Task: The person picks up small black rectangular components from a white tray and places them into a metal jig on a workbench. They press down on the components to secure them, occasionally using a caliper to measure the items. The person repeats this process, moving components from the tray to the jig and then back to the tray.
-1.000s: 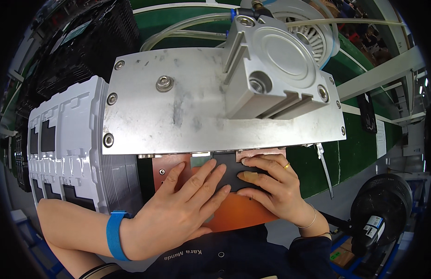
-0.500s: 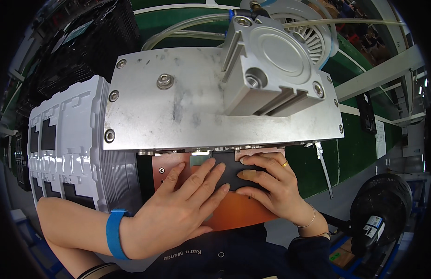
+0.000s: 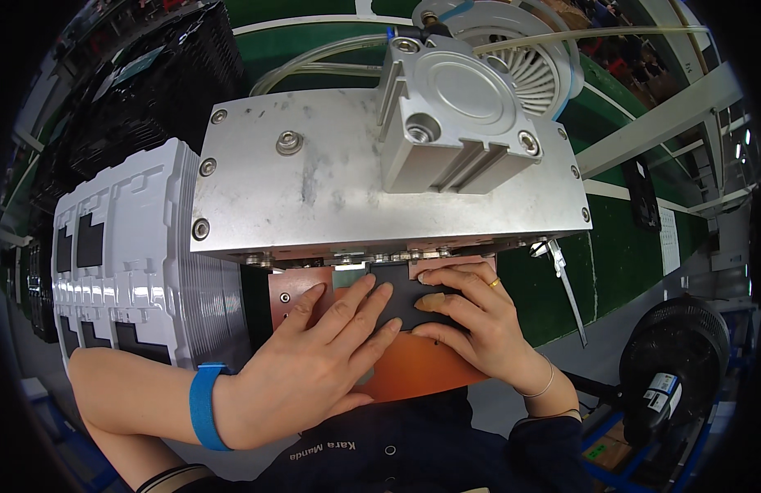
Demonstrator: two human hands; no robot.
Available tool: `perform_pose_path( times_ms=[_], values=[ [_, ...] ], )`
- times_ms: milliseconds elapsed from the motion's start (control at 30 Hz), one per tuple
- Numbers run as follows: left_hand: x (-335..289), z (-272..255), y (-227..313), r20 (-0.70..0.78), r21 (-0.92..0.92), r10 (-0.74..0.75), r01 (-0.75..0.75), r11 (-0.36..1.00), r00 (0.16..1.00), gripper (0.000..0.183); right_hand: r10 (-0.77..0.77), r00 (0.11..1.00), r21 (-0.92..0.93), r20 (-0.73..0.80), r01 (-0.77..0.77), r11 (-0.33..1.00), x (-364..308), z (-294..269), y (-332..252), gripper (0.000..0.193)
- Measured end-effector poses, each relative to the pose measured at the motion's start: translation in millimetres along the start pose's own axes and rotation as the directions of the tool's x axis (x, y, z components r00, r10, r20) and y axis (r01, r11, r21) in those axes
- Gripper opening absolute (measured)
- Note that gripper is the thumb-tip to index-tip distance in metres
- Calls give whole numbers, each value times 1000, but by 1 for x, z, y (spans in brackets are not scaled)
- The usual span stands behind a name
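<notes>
Here's the green table [image 3: 553, 300], and close to its near edge sits a big metal block [image 3: 331, 197], a stack of white trays [image 3: 121, 197] just left of it. Now the left hand [image 3: 306, 370]: fingers spread wide, tips down on the dark piece [image 3: 402, 300], nothing clasped. The right hand [image 3: 487, 324] curls narrow at that piece's right side, thumb at its near edge; pinching or merely pressing, I can't tell. An orange plate [image 3: 421, 370] shows nearer the person, and there lies the dark piece, above it, right at the block's near edge. Danger spot: uneven pressure could skew the piece, and fingertips this close could get nipped if anything overhead drops. The piece's far edge is lost under the block; the left hand covers the plate's left part.
</notes>
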State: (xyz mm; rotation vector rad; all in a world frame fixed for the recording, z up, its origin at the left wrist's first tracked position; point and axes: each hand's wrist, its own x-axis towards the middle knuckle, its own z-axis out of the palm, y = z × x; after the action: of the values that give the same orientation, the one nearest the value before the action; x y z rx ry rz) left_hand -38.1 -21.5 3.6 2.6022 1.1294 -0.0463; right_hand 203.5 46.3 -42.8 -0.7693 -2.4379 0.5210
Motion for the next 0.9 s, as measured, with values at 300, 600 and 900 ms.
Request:
perform_pose_path(
  times_ms=[300, 600, 900],
  values=[
    [-1, 1, 1, 5, 5, -3, 3, 1000, 1000, 80, 11, 1000, 17, 0, -11, 1000, -1, 1, 0, 28],
    [-4, 3, 4, -91, 14, 68, -67, 998, 994, 73, 45, 987, 96, 155, -60, 994, 10, -11, 0, 31],
    [-6, -9, 17, -204, -151, 107, -139, 979, 973, 50, 401, 835, 510, 376, -548, 663, 12, -32, 8, 36]
  ],
)
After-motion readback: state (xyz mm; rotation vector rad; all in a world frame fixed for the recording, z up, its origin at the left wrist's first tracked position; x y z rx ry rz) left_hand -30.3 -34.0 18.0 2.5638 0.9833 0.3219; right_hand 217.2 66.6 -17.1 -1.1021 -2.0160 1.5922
